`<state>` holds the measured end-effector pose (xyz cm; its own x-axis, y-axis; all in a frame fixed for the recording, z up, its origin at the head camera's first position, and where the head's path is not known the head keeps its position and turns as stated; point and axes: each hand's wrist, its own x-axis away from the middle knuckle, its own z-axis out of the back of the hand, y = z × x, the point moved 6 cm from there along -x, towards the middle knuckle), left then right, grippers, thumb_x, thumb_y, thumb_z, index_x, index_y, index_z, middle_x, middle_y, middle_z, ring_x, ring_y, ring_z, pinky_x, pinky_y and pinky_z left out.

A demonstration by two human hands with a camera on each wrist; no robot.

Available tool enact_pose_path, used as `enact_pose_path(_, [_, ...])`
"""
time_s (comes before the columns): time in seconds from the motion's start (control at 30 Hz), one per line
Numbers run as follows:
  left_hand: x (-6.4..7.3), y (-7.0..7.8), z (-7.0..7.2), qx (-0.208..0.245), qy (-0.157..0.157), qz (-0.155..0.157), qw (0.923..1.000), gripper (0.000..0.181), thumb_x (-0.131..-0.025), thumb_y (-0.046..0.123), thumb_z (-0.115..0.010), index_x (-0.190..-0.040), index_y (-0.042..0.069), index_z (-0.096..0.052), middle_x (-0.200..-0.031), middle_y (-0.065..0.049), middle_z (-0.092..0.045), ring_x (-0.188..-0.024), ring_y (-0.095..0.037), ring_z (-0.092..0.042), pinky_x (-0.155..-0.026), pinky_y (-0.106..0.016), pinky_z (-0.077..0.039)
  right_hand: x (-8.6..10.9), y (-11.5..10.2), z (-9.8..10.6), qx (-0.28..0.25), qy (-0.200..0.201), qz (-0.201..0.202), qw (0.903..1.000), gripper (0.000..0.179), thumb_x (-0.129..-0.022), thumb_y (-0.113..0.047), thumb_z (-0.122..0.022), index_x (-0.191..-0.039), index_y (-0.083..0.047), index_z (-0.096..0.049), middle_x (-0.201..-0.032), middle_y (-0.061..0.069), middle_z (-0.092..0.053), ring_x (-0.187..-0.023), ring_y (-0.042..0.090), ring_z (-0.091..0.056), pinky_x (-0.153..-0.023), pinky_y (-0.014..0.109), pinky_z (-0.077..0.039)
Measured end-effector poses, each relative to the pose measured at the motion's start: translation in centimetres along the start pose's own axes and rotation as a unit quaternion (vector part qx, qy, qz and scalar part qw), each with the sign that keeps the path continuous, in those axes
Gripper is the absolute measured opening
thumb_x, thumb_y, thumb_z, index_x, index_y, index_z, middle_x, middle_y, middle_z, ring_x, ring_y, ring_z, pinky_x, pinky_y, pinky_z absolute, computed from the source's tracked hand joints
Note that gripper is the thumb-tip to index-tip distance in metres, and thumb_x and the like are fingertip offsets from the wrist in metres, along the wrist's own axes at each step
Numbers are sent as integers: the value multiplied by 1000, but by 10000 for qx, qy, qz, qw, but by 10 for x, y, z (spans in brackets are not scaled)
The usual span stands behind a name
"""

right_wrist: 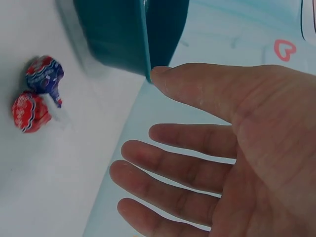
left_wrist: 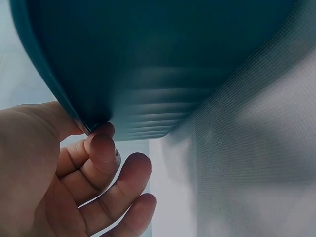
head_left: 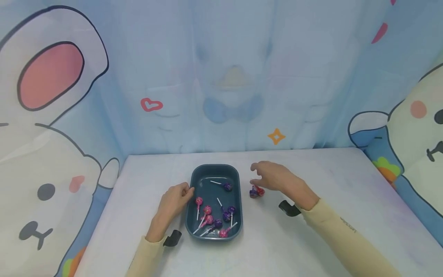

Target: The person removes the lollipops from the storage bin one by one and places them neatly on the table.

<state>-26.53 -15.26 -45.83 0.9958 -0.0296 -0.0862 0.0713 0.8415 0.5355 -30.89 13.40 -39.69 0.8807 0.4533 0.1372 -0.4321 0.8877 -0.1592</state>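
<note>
A dark teal tray stands on the white table. Inside lie several pink-wrapped lollipops and several purple-wrapped lollipops, sticks pointing various ways. My left hand pinches the tray's left rim; in the left wrist view its thumb and index finger close on the tray edge. To the right of the tray, a blue-purple lollipop and a red lollipop lie together on the table. Just above them hovers my right hand, fingers spread and holding nothing. Their sticks are mostly hidden.
A white-covered table spreads around the tray. Behind it hangs a light blue curtain with cartoon prints. Black wrist devices show under the left wrist and the right wrist.
</note>
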Motion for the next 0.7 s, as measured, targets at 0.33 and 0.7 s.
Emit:
enact_pose_path(0.33, [1, 0, 0, 25, 35, 20, 10000, 26, -89, 35, -54, -71, 16, -51, -55, 5, -45, -52, -10, -42, -48, -25, -33, -6, -24, 4, 225, 20, 192, 9996, 48, -83, -38, -64, -120, -10, -54, -105, 5, -61, -91, 18, -60, -76, 37, -49])
enact_pose_path(0.7, [1, 1, -1, 67, -7, 88, 9999, 27, -89, 36, -54, -71, 17, -51, -55, 5, -45, -52, -10, -42, -48, -26, -33, -21, -61, -1, 795, 294, 784, 9933, 43, -82, -41, -65, -113, -11, -59, -96, 1, -62, -80, 12, -58, -70, 32, -49])
